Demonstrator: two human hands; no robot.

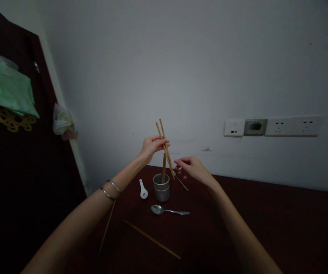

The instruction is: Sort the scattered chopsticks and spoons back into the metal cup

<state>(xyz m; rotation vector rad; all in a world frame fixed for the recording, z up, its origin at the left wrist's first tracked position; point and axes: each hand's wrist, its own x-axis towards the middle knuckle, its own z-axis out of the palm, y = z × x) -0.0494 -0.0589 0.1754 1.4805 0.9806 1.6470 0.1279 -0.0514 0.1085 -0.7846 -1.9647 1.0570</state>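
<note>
Pinched in my left hand [154,146] is a pair of wooden chopsticks [167,155], slanting with their lower ends just above and to the right of the metal cup's rim. The metal cup [162,193] stands upright on the dark table, and wooden chopsticks [164,165] rise out of it; how many is unclear. My right hand [194,168] hovers right of the cup, fingers loosely curved and apart, with nothing visible in them. Behind the cup lies a thin metal utensil [182,182], partly hidden by the chopsticks.
A white ceramic spoon [144,192] lies left of the cup, a metal spoon [157,209] in front. Single chopsticks lie nearer: one crosswise [152,238], another chopstick [107,226] beside my left forearm. Wall sockets [281,126] are behind at right; a dark door [24,163] stands left.
</note>
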